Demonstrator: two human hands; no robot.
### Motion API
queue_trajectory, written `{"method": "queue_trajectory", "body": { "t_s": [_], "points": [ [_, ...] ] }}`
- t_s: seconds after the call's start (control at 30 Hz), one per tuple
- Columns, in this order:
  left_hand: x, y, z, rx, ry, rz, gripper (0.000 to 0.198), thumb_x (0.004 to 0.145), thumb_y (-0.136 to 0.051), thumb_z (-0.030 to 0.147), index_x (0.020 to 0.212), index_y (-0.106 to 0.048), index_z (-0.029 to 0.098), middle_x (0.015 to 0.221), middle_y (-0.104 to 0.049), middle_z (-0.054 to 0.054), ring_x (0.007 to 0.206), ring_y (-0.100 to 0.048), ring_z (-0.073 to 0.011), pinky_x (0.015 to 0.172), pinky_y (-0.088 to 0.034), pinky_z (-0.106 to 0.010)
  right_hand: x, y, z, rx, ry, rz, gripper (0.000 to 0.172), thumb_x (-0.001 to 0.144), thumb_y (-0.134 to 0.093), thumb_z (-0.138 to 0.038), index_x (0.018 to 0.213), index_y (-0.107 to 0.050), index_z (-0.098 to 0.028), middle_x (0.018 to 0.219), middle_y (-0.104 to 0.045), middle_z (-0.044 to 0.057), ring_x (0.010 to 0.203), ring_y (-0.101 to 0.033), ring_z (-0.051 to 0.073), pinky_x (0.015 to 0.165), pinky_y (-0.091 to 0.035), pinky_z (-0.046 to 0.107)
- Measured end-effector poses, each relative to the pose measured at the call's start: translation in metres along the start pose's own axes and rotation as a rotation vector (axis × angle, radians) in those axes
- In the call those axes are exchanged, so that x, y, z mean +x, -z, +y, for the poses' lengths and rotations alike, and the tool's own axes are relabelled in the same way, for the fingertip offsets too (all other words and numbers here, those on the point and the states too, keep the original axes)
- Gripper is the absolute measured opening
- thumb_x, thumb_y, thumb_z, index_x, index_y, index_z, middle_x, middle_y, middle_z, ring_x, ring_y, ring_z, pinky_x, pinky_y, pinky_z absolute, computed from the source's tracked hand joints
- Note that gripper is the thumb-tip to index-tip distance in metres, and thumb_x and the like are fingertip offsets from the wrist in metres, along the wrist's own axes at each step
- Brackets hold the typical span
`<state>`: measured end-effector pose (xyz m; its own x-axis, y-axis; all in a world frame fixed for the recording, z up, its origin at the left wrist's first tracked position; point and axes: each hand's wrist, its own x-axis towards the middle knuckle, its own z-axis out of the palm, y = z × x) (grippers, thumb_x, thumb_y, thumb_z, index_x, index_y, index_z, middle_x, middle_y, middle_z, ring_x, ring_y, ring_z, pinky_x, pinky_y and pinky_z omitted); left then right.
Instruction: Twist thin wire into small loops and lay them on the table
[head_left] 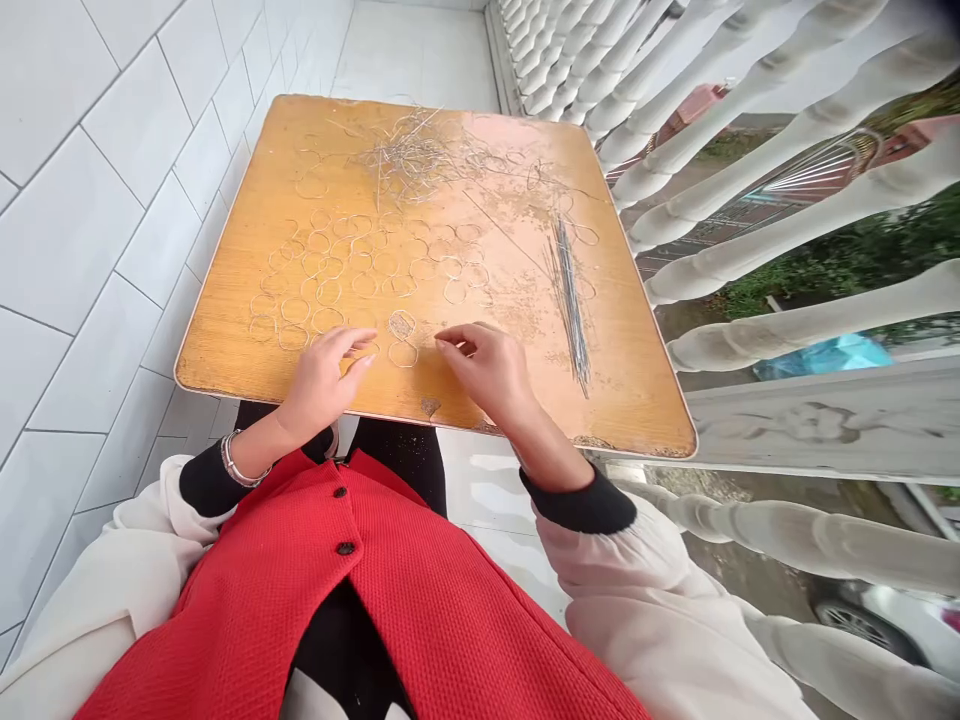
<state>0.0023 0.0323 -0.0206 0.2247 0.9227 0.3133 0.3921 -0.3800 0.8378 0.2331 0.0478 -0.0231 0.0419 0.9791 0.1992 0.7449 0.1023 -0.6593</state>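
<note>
My left hand [324, 378] hovers at the near edge of the wooden table [247, 240], thumb and fingers apart with nothing visible between them. To its right, my right hand [489, 368] is curled, thumb and forefinger drawn together at the tips; anything in that pinch is too small to make out. Between the hands lies a thin wire ring [403, 355], with another ring [402, 324] around a worn patch just beyond it. Several more thin rings [330, 290] are spread flat over the left and middle of the tabletop.
A tangled heap of thin wire [412, 160] sits at the table's far side. On the right lies a bundle of straight grey wires [571, 310]. A tiled wall [112, 200] runs along the left, and a white balustrade [750, 210] stands close on the right.
</note>
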Motion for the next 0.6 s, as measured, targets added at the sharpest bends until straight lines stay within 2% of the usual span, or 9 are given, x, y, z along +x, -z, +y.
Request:
{"method": "queue_trajectory", "body": {
  "t_s": [0.17,0.27,0.37,0.47,0.6],
  "points": [
    [-0.01,-0.003,0.0,0.254,-0.215,-0.079,0.024,0.093,-0.049,0.013,0.107,-0.068,0.017,0.111,-0.073,-0.01,0.105,-0.067,-0.0205,0.095,-0.053,-0.038,-0.024,0.004,0.003,-0.03,0.15,-0.009,0.019,0.086,-0.057,-0.025,0.087,-0.075,-0.02,0.086,-0.071,0.007,0.064,-0.063,0.016,0.064,-0.051,0.032],
    [-0.011,-0.006,-0.002,0.36,-0.288,-0.112,0.025,0.093,-0.047,0.012,0.107,-0.068,0.016,0.113,-0.072,-0.011,0.104,-0.068,-0.0214,0.092,-0.055,-0.038,-0.029,-0.001,0.001,-0.08,0.269,-0.023,0.021,0.09,-0.056,-0.025,0.09,-0.076,-0.02,0.089,-0.072,0.009,0.075,-0.067,0.019,0.069,-0.054,0.034],
    [-0.008,-0.006,-0.002,0.44,-0.327,-0.132,0.025,0.094,-0.046,0.012,0.107,-0.068,0.014,0.114,-0.072,-0.012,0.104,-0.068,-0.0219,0.092,-0.054,-0.038,-0.029,-0.006,0.001,-0.145,0.354,-0.019,0.021,0.092,-0.056,-0.024,0.092,-0.076,-0.021,0.091,-0.072,0.009,0.085,-0.067,0.022,0.076,-0.055,0.037],
    [0.0,-0.004,0.001,0.504,-0.332,-0.163,0.027,0.095,-0.045,0.013,0.109,-0.068,0.015,0.118,-0.071,-0.012,0.107,-0.067,-0.0228,0.094,-0.053,-0.04,-0.027,-0.01,0.0,-0.179,0.392,-0.018,0.022,0.094,-0.055,-0.026,0.095,-0.076,-0.022,0.093,-0.072,0.009,0.086,-0.066,0.023,0.076,-0.056,0.038],
    [0.013,-0.007,0.005,0.578,-0.344,-0.244,0.03,0.096,-0.047,0.015,0.121,-0.064,0.013,0.131,-0.066,-0.016,0.122,-0.062,-0.0271,0.102,-0.048,-0.045,-0.026,-0.013,-0.002,-0.212,0.444,0.0,0.024,0.096,-0.053,-0.026,0.098,-0.076,-0.021,0.099,-0.073,0.011,0.088,-0.065,0.024,0.08,-0.056,0.04]
  ]
}}
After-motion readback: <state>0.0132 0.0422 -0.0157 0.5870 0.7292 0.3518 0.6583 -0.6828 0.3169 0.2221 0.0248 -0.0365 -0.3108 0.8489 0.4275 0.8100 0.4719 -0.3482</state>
